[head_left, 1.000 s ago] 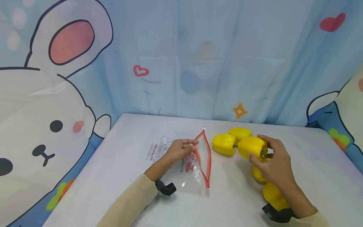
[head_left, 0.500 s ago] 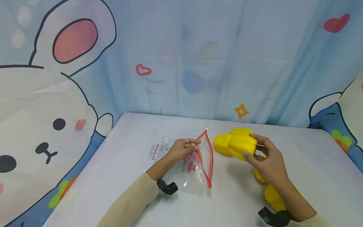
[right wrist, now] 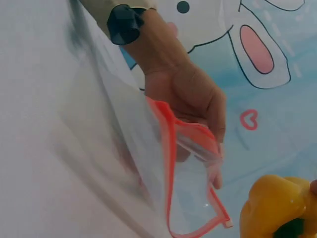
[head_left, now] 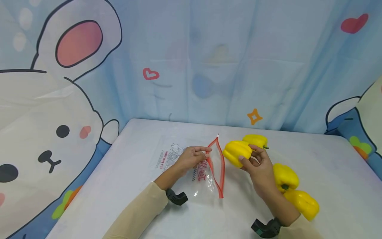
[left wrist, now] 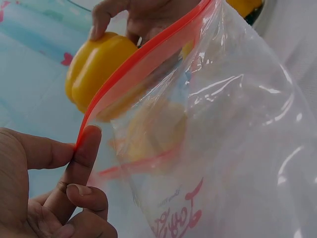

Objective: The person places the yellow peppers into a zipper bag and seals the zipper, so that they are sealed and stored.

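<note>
My left hand [head_left: 189, 158] pinches the red zip edge of a clear zip bag [head_left: 203, 189], whose mouth gapes toward the right. In the left wrist view, thumb and finger grip that red rim [left wrist: 143, 54]. A yellow bell pepper [head_left: 237, 152] is held in my right hand [head_left: 259, 167], just right of the bag's mouth and outside it. The right wrist view shows the pepper [right wrist: 277, 206] with its green stem end, near the bag's opening [right wrist: 190, 183]. Red print [left wrist: 181, 215] marks the bag's side.
Another yellow bell pepper [head_left: 256, 140] lies behind the held one. Two more peppers, one farther [head_left: 285, 176] and one nearer [head_left: 303, 203], lie beside my right forearm. The white table [head_left: 215, 219] ends at a printed blue curtain [head_left: 209, 83].
My right hand has carried the pepper leftward to the bag's mouth. Two peppers by the right forearm now show more fully. The left hand keeps its hold on the bag.
</note>
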Tool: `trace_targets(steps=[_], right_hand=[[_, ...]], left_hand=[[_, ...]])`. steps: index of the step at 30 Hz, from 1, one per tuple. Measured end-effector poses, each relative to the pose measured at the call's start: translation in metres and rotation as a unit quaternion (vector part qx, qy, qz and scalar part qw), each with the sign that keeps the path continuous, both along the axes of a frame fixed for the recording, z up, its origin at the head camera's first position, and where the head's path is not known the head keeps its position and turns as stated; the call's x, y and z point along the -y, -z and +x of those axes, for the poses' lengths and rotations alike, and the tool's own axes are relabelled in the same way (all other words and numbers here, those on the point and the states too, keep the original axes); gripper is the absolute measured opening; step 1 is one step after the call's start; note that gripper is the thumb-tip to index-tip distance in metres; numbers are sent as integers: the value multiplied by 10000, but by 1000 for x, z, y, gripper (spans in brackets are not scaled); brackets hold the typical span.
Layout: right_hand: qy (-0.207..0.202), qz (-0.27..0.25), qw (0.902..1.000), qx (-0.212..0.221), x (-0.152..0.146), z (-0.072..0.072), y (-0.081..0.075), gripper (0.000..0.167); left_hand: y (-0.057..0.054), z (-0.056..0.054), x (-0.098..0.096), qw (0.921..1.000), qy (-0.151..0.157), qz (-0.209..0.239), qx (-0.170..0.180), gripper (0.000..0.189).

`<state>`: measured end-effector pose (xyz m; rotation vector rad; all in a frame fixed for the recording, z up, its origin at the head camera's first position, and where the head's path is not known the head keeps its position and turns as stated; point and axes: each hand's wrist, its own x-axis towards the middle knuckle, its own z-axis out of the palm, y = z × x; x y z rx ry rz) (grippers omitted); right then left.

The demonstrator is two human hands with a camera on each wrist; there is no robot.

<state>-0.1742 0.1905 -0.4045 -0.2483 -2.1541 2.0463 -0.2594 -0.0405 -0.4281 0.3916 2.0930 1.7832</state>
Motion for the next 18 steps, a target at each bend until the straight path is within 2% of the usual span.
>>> trace_targets(steps=[3, 6, 11, 18], right_hand=[[13, -136, 9998, 135, 7, -5, 6, 68], [-46, -621, 9975, 322, 10, -8, 11, 68], [-225, -1519, 9867, 536, 16, -11, 18, 66], [-486, -2135, 9729, 738, 24, -16, 28, 66]], left_hand=[[0, 0, 1, 10000, 15, -22, -42, 35], [0, 0, 1, 10000, 19, -30, -28, 35], [1, 0, 0, 9999, -12, -100, 11, 35], [2, 0, -1, 9998, -73, -156, 32, 31]])
